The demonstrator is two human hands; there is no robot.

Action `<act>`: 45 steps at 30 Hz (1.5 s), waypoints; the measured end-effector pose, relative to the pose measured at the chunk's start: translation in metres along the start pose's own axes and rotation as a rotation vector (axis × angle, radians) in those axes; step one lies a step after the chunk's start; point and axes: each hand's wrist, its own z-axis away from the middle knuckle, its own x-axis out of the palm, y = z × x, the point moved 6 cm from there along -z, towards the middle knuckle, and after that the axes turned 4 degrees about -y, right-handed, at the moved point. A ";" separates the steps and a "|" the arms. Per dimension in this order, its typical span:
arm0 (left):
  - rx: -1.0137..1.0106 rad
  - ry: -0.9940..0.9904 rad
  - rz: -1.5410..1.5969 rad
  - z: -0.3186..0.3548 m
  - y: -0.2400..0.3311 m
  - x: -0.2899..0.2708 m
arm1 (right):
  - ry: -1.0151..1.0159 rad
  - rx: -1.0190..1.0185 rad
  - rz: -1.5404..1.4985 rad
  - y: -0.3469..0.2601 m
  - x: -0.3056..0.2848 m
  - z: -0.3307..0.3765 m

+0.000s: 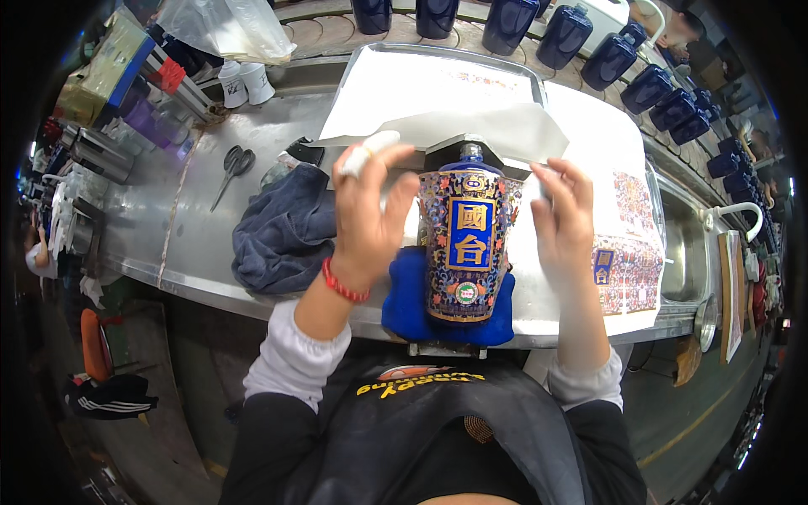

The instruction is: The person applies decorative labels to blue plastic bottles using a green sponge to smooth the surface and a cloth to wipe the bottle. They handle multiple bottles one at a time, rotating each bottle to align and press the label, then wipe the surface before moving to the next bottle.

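A dark blue bottle wrapped in a colourful floral decal (469,290) lies in front of me, its neck pointing away. The decal's upper edges flare out past the bottle's shoulders. Beneath it is a bright blue cloth pad (404,295) at the counter's front edge. My left hand (370,202), with white wraps on its fingers and a red bracelet at the wrist, hovers left of the bottle's shoulder, fingers apart and holding nothing. On the other side, my right hand (566,206) is raised off the bottle, slightly blurred, fingers loosely spread with nothing in them.
A dark grey cloth (286,231) and black scissors (231,172) lie on the metal counter at left. Printed decal sheets (627,269) lie at right, beside a sink (683,244). Behind stands a paper-lined tray (379,93); several blue bottles (564,38) line the conveyor beyond.
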 end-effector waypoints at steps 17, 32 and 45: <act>0.119 -0.373 0.140 0.053 -0.007 0.037 | -0.402 0.077 -0.191 -0.011 0.024 0.034; 0.131 -0.349 0.204 0.064 -0.004 0.043 | -0.469 -0.052 -0.169 -0.004 0.024 0.040; 0.177 -0.377 0.127 0.059 -0.004 0.032 | -0.556 0.027 -0.181 -0.006 0.020 0.043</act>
